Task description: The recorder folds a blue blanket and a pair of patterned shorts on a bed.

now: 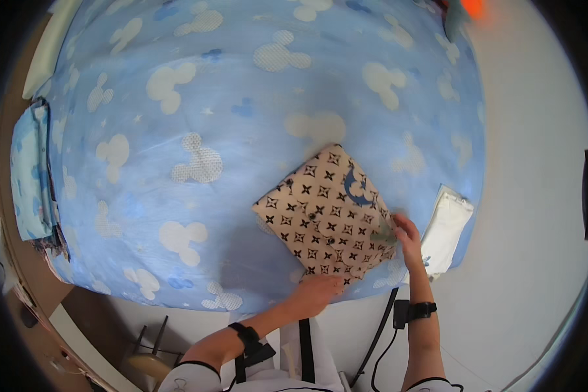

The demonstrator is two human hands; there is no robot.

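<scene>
A folded beige garment (323,210) with a dark flower-and-cross print lies aslant before me, one corner pointing away. It bears small dark buttons and a blue emblem. My left hand (318,294) grips its near lower corner, the fingertips partly hidden at the cloth. At the right corner my right hand (407,235) pinches the edge between thumb and fingers. Beneath it spreads a bed with a light-blue sheet (255,147) printed with white mouse-head shapes.
A folded white cloth (446,230) sits at the bed's right edge, just beyond my right wrist. Along the left edge rests a stack of folded blue fabric (32,171). A wooden stool (149,365) stands at lower left. A black pole (377,333) and a cable (379,360) are near my right forearm.
</scene>
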